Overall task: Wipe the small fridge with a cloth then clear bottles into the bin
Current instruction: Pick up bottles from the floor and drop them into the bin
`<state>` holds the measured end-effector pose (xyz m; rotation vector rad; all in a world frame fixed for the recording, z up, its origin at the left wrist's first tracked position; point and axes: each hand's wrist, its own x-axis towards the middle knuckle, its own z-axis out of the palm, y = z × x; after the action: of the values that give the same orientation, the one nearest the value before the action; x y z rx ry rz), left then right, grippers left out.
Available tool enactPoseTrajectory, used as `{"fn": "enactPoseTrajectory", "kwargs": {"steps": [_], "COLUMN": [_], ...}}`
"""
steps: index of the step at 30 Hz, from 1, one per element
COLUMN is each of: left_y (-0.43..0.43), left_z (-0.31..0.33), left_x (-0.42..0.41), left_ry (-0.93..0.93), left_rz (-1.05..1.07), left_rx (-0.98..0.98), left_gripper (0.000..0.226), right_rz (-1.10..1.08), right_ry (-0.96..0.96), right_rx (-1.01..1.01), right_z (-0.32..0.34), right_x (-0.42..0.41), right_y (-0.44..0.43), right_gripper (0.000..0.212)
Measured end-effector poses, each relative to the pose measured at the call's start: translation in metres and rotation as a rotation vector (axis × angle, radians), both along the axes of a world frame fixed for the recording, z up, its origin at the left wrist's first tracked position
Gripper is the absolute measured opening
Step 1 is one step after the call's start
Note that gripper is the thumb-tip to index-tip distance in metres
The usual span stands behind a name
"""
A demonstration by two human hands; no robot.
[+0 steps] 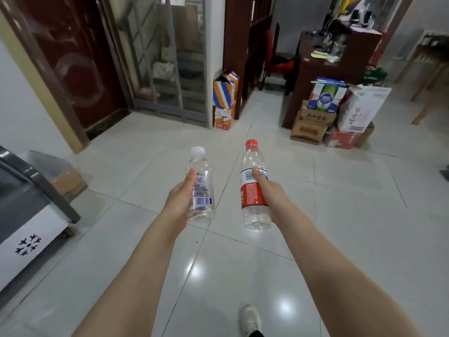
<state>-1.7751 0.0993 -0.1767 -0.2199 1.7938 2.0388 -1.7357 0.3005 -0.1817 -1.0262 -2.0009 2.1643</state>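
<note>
My left hand [181,198] grips a clear empty bottle with a white cap [201,190], held upright over the tiled floor. My right hand [267,188] grips a taller clear bottle with a red cap and red label [252,195], also upright. Both arms reach forward in the middle of the view. The small fridge [26,215], white with a grey lid and a snowflake mark, stands at the left edge. No bin and no cloth are in view.
Stacked cardboard boxes [335,113] stand against a dark wooden counter [340,52] at the back right. Striped boxes [224,98] sit by a pillar. A flat carton [65,181] lies beside the fridge. A red door [73,57] is at the back left. My shoe [250,317] is on the glossy tiles.
</note>
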Motion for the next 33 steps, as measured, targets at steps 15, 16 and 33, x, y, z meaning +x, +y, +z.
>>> {"fn": "enactPoseTrajectory", "kwargs": {"steps": [15, 16, 33], "left_y": [0.076, 0.073, -0.074], "left_z": [0.002, 0.001, -0.014], "left_x": [-0.212, -0.229, -0.535], "left_ry": [-0.064, -0.069, -0.039], "left_rz": [0.412, 0.42, 0.588], "left_rx": [-0.033, -0.038, -0.002], "left_gripper": [0.035, 0.036, 0.042], "right_rz": [0.357, 0.375, 0.627], "right_ry": [-0.035, -0.035, -0.044], "right_rx": [0.035, 0.043, 0.034], "right_z": [0.008, 0.007, 0.011], "right_x": [-0.291, -0.31, -0.655], "right_y": [0.075, 0.072, -0.084], "right_gripper": [0.051, 0.05, 0.049]}}
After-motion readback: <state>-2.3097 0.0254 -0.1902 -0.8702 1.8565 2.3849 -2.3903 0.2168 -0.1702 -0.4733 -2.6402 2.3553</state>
